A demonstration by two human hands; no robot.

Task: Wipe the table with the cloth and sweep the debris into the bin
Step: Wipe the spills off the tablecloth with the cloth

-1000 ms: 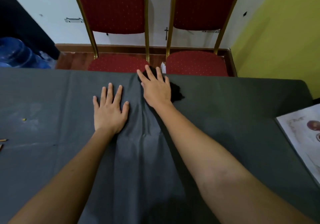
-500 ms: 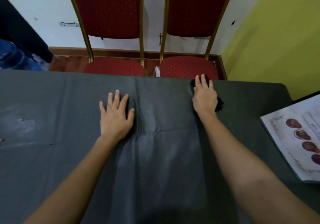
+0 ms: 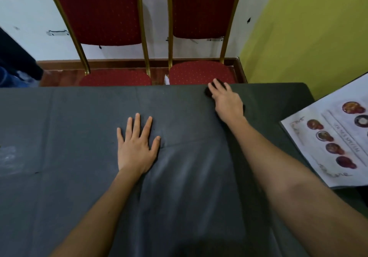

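You are in the wiping step. Your right hand [image 3: 227, 102] is pressed flat on a dark cloth [image 3: 208, 93] at the far edge of the tabletop [image 3: 69, 117], just in front of the right-hand red chair [image 3: 201, 71]; only slivers of the cloth show around your palm. The fingers [image 3: 218, 85] lie extended over it, pinning it down rather than curled round it. Your left hand [image 3: 136, 147] lies open and flat near the middle of the tabletop, fingers spread, holding nothing, apparently bracing the dark grey covering, which shows creases beside it.

A pale dusty smear [image 3: 9, 157] remains at the left, well apart from the cloth, so the job looks only partly done. A printed menu [image 3: 334, 137] lies at the right edge. No bin is in view. Next, you would likely draw the cloth back across the surface toward the unwiped left side, keeping pressure even so the covering doesn't bunch.
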